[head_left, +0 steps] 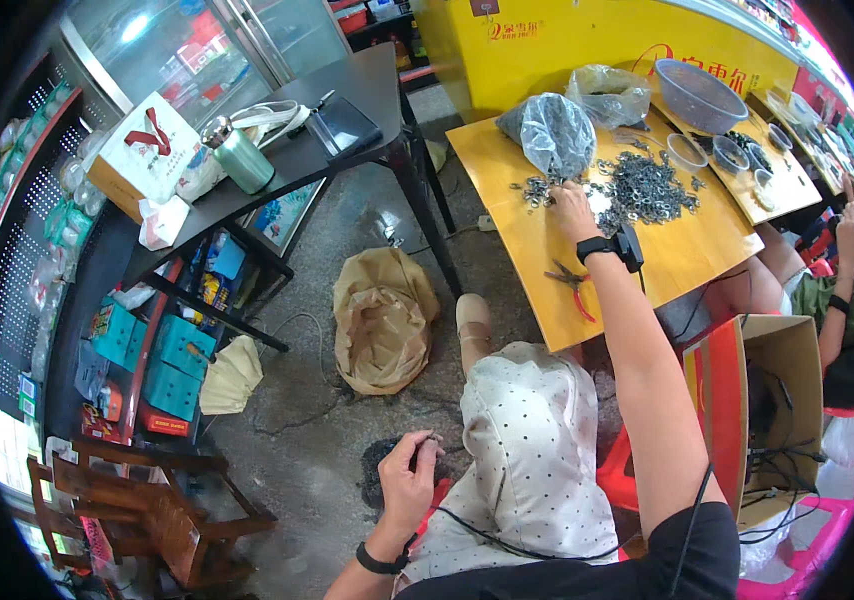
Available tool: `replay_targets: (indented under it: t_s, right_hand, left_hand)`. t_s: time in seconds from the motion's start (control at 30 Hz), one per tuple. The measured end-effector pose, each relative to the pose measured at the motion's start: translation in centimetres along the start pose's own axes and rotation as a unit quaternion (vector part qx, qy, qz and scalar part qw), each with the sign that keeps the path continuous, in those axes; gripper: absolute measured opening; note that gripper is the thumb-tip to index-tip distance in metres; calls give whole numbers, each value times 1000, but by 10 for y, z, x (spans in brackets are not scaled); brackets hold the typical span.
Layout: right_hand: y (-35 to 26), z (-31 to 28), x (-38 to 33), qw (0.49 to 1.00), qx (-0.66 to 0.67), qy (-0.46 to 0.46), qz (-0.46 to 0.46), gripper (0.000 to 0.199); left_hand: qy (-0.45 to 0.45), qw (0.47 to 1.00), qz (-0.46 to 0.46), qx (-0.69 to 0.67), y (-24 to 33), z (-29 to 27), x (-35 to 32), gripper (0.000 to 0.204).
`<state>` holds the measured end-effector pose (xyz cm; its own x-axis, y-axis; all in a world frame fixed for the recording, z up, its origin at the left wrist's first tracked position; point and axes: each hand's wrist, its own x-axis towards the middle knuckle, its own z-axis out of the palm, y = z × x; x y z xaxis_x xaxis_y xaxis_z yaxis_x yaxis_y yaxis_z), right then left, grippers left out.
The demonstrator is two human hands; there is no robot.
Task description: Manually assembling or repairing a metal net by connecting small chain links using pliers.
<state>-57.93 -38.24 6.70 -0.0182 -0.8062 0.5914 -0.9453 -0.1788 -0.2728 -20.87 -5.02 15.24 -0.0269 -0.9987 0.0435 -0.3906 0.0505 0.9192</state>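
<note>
Far across the yellow worktop [547, 270], the right hand [572, 205] rests with its fingers curled into the heap of small metal rings [637, 190], beside a clear bag [552, 130]; whether they grip any I cannot tell. Near the lap, the left hand [407, 480] pinches a dark bundle [379, 470] above the floor. Red-handled pliers [572, 285] lie nearby.

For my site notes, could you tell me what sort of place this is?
Probably a small shop doubling as a hand-assembly workspace. The right hand reaches into a heap of small metal parts on a low wooden table; a yellow chest freezer and stocked wire racks stand around.
</note>
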Motion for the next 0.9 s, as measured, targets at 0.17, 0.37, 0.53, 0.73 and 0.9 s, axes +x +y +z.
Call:
replay_targets:
  t_s: [0.17, 0.37, 0.53, 0.73, 0.9]
  right_hand:
    - [-21, 5, 6, 987, -142, -35, -71, 10]
    - [-4, -30, -2, 997, -32, 66, -20, 7]
    - [-70, -97, -31, 927, 316, 65, 192, 20]
    - [-171, -170, -120, 639, 714, -97, 269, 18]
    - [-244, -226, -180, 553, 768, -149, 287, 8]
  left_hand:
    - [4, 1000, -11, 7, -2, -1, 1, 10]
    - [-5, 1000, 10, -1, 2, 5, -1, 11]
    - [4, 999, 32, 8, 10, -2, -10, 11]
    - [12, 995, 102, 2, 25, -12, -18, 10]
    - [7, 990, 137, -26, 31, -19, -38, 9]
